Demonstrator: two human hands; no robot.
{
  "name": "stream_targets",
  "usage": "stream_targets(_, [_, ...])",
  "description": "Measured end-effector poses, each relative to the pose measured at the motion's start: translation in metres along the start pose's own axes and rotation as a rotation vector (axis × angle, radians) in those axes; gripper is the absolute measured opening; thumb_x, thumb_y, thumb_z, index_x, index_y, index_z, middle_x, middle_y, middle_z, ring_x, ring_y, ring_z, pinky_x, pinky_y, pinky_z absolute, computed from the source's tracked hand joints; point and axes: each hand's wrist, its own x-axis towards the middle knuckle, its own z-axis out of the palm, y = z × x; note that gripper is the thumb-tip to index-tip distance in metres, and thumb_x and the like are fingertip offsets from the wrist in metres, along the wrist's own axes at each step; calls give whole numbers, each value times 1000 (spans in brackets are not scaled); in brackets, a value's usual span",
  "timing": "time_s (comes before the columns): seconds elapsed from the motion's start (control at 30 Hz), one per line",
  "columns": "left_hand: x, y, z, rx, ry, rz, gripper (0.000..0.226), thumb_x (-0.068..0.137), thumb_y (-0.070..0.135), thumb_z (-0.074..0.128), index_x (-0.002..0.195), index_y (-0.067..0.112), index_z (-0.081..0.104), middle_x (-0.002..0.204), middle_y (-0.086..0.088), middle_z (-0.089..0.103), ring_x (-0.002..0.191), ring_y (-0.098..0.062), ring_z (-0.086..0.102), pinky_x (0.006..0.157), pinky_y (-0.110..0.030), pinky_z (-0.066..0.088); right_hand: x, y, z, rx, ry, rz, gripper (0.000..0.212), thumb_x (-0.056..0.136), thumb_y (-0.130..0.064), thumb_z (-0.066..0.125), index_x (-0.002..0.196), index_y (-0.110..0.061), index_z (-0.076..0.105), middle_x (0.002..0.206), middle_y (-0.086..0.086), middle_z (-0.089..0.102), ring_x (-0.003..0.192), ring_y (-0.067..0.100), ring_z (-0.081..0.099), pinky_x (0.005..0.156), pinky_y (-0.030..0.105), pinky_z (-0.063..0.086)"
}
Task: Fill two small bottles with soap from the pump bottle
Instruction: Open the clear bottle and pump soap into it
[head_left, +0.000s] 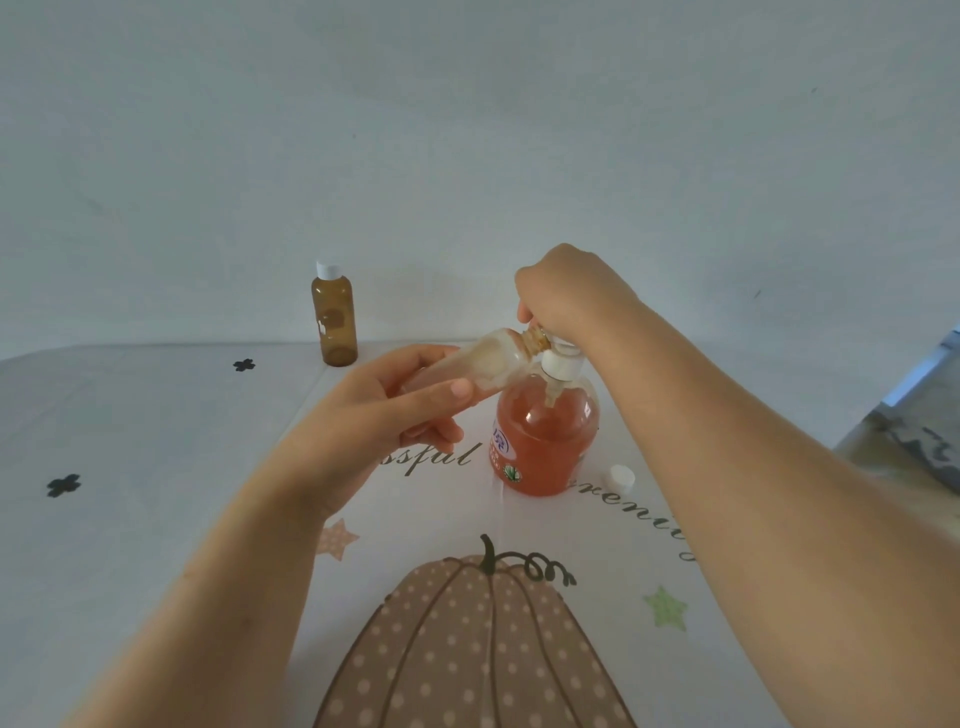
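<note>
A small uncapped bottle (485, 366) is grasped in the left hand (395, 415), with thumb and fingers wrapped round its body; it is held off the table, tilted, its threaded neck raised to the right and brought against the spout of the pump head (561, 364); the right hand (571, 296) is set over that pump head from above, its fingers curled down on it, though the fingertips themselves are hidden beneath the back of the hand; the pump bottle (540, 447), partly filled with orange soap, is stood upright on the tablecloth (156, 519) near the middle of the table, just beyond a printed pumpkin (467, 649); a loose white cap (622, 478) is seen lying on the cloth just beside the pump bottle, on its right, under the right forearm; a second small bottle (334, 322), amber and closed with a white cap, is stood upright well apart to the left, close to the table's far edge where the pale wall (467, 130) is met; a broad stretch of cloth, marked only with black cross prints, is left open to the left of the left hand; the table's right edge is seen near the right forearm, with grey objects beyond it that cannot be made out.
</note>
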Motion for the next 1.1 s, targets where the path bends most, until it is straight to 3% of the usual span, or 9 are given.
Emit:
stream_targets(0.17, [-1, 1, 2, 17, 34, 18, 38, 76, 29, 73, 114, 20, 71, 105, -13, 71, 78, -22, 67, 75, -30, 56, -1, 0, 1, -7, -23, -6, 34, 88, -4, 47, 107, -6, 74, 106, 10, 76, 88, 26, 69, 79, 33, 51])
stream_targets(0.5, [-5, 7, 7, 0, 57, 57, 39, 76, 30, 73, 114, 20, 71, 90, -4, 71, 77, -20, 67, 74, -27, 54, -8, -7, -14, -52, 34, -16, 28, 88, -11, 47, 100, -10, 73, 86, 4, 74, 67, 23, 59, 59, 26, 38])
stream_targets(0.77, [-4, 8, 7, 3, 61, 60, 39, 77, 27, 78, 114, 18, 69, 85, 1, 71, 76, -19, 68, 73, -27, 56, 0, -5, -9, -25, -24, -15, 33, 90, -3, 48, 108, -6, 75, 107, 9, 76, 88, 23, 67, 88, 34, 53])
stream_targets(0.93, [-1, 6, 4, 31, 77, 64, 37, 76, 27, 77, 112, 20, 71, 88, 2, 72, 75, -19, 68, 75, -29, 57, 4, -3, -3, -25, -32, -4, 34, 88, -5, 48, 106, -7, 77, 105, 8, 77, 80, 24, 64, 78, 32, 50])
stream_targets(1.1, [0, 3, 1, 32, 76, 57, 40, 74, 26, 82, 112, 20, 71, 88, 2, 71, 75, -19, 68, 74, -28, 56, 4, -3, 1, -9, -55, 2, 32, 87, -8, 49, 103, -9, 76, 104, 7, 76, 94, 26, 69, 88, 36, 54])
